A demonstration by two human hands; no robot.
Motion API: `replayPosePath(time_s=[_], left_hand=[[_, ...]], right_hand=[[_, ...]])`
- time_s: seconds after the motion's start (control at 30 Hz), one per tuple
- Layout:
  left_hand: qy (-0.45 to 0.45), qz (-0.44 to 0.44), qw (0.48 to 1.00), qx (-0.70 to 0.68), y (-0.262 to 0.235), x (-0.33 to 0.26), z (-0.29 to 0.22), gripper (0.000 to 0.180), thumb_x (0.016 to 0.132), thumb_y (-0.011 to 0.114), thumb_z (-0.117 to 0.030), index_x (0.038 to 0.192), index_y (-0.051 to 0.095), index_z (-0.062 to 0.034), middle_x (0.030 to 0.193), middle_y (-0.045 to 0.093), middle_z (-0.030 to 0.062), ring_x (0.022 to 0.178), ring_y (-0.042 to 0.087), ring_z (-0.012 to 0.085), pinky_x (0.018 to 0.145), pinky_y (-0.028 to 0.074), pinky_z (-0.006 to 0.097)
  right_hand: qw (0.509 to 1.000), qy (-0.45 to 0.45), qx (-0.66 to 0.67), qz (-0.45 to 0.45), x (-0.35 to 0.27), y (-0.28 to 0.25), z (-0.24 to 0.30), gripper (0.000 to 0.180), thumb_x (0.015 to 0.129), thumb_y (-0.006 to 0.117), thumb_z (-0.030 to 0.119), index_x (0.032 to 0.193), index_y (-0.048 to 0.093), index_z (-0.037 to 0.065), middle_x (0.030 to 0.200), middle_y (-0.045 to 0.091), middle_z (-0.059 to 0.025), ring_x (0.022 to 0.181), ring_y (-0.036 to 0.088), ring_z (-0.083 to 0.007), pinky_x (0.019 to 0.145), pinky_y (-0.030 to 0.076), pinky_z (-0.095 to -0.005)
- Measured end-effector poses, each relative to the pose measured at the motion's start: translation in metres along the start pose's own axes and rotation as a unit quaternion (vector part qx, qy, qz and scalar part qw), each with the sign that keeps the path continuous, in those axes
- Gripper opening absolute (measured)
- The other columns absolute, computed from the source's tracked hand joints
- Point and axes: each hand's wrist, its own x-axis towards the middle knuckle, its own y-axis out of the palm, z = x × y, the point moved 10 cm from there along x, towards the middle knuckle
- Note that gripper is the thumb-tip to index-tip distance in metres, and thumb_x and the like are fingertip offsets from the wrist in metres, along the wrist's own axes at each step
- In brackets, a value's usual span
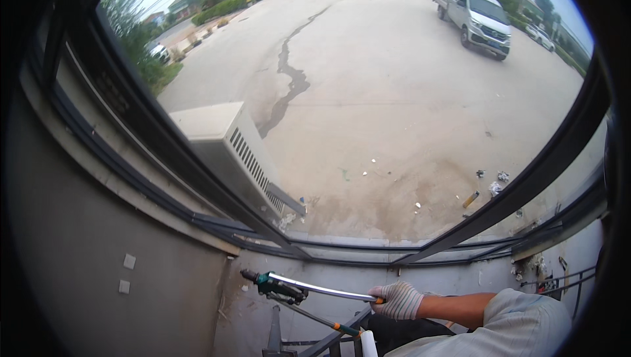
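Observation:
A long-handled hand riveter with a green head, dark nose and two silver arms lies slantwise in the lower middle, its nose pointing left. My right hand, in a white striped work glove, is closed round the end of the upper arm. The lower arm runs down to an orange ring and a green grip, next to a white cylindrical thing cut off by the picture's lower edge. My left hand does not show. The riveter's two arms stand apart.
Dark metal framing stands below the riveter. A dark window frame curves ahead; beyond it are a white outdoor air-conditioner unit and a parked white truck. A grey wall is at left. Debris and a black rack lie right.

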Motion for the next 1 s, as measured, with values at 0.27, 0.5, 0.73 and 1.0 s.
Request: replayPosePath(time_s=[0.27,0.5,0.73,1.0], left_hand=[[-0.056,0.111,0.984,0.126,0.017,-0.002,0.041,0.058,0.1,0.046,-0.056,0.091,0.073,-0.0053,0.08,0.071,0.0257,0.077,0.068,0.0491,0.072,0.052,0.054],[0.032,0.141,0.984,0.1,0.049,0.03,0.0,0.051,0.101,0.045,-0.05,0.088,0.069,-0.0063,0.073,0.065,0.0202,0.07,0.063,0.044,0.066,0.05,0.05],[0.068,0.215,0.974,0.018,0.062,0.043,-0.057,0.045,0.1,0.046,-0.045,0.085,0.065,-0.0075,0.07,0.058,0.0157,0.066,0.059,0.038,0.062,0.046,0.046],[-0.097,0.456,0.812,-0.351,0.111,0.02,-0.133,0.038,0.1,0.047,-0.039,0.082,0.061,-0.0088,0.066,0.051,0.0109,0.062,0.053,0.0315,0.057,0.042,0.041]], right_hand=[[0.999,-0.027,0.016,0.01,-0.039,-0.042,0.068,0.023,0.094,0.058,0.03,0.112,0.066,0.018,0.079,0.066,-0.0152,0.074,0.065,-0.0386,0.068,0.052,-0.0437],[0.996,-0.03,0.083,-0.033,-0.073,-0.063,0.088,0.022,0.094,0.056,0.029,0.111,0.065,0.018,0.081,0.066,-0.017,0.077,0.065,-0.0411,0.071,0.051,-0.048],[0.995,-0.042,0.069,-0.056,-0.089,-0.061,0.104,0.023,0.093,0.056,0.029,0.111,0.064,0.019,0.081,0.065,-0.0168,0.078,0.065,-0.0412,0.07,0.05,-0.048],[0.99,-0.001,0.082,-0.117,-0.152,-0.054,0.095,0.024,0.093,0.055,0.032,0.112,0.065,0.02,0.083,0.068,-0.0155,0.081,0.066,-0.0402,0.072,0.051,-0.0478]])
